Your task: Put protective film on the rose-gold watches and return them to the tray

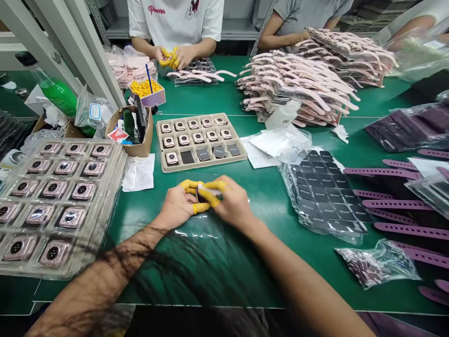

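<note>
Yellow finger cots cover several fingertips of both my hands. My left hand (179,202) grips a small watch case (201,196) by its edges, its dark face partly showing between the fingers. My right hand (233,200) is blurred, its fingers closed against the right side of the case; whatever they pinch is hidden. Beneath both hands, a clear plastic sheet (199,230) lies on the green table. Just beyond them is a beige tray (205,163) with watch cases in its upper rows and dark square pieces in its front row.
Stacked trays of pink watch cases (56,189) stand at left, beside a cardboard box (135,149). Bagged black squares (322,192) and purple straps (396,204) lie right. Across the table, a co-worker's yellow-tipped hands (171,57) work near piled pink straps (294,84).
</note>
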A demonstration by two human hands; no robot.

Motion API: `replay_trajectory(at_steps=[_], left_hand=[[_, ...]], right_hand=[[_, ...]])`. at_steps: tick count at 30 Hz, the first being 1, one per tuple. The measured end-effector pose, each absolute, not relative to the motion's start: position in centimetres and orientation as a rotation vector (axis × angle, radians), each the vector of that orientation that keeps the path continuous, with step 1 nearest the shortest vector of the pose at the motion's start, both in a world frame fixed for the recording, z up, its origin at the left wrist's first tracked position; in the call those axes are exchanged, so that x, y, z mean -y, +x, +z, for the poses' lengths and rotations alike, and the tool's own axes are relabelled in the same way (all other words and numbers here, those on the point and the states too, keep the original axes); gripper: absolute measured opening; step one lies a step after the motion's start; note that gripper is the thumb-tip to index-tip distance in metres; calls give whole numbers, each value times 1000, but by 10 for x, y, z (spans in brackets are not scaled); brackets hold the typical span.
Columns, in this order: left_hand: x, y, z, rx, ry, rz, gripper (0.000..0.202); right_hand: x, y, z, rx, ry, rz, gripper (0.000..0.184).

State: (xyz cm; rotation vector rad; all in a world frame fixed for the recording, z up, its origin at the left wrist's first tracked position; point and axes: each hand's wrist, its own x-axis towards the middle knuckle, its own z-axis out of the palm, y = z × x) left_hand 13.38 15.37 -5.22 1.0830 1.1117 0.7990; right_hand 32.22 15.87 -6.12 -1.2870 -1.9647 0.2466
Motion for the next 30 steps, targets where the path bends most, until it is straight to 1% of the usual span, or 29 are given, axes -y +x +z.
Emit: replay_trajectory(at_steps=[2, 4, 7, 10, 12, 15, 18, 19, 21, 22, 23, 25, 27, 30], left_hand=[[-153, 134, -50, -1120, 1072, 797, 62], [-153, 134, -49, -1127, 1058, 787, 63], [-152, 135, -49, -1132, 1071, 785, 63], [-153, 134, -50, -1115, 1098, 803, 64], [-152, 134, -49, -1115, 1081, 810, 64], [-149, 133, -42, -1151, 1151, 747, 59], [-141, 135, -36, -1193, 1446, 648, 45], [-138, 136, -34, -1195, 1559, 637, 40], [-130, 138, -34, -1173, 1749, 651, 33], [-127, 140, -34, -1156, 1818, 663, 31], [-124, 141, -34, -1140, 1871, 671, 30], [-118, 146, -35, -1115, 1934, 663, 28], [-113, 150, -36, -1092, 1962, 642, 28], [-102, 152, -37, -1101, 1887, 639, 32]], right_hand=[[-167, 332, -64, 1826, -1524, 157, 19], [-170, 339, -65, 1694, -1607, 155, 21], [-161, 334, -64, 1679, -1415, 263, 16], [-153, 318, -65, 1893, -1155, 390, 10], [-158, 316, -67, 1952, -1238, 329, 11], [-173, 341, -70, 1866, -1585, 113, 19], [-182, 391, -64, 1788, -1746, 5, 45], [-181, 411, -60, 1708, -1822, -31, 49], [-178, 453, -51, 1441, -2050, -78, 46], [-175, 474, -47, 1254, -2201, -74, 47], [-172, 492, -44, 1056, -2343, -46, 52], [-165, 524, -42, 841, -2468, 5, 65], [-160, 543, -45, 769, -2508, 62, 74], [-157, 554, -49, 736, -2526, 86, 80]])
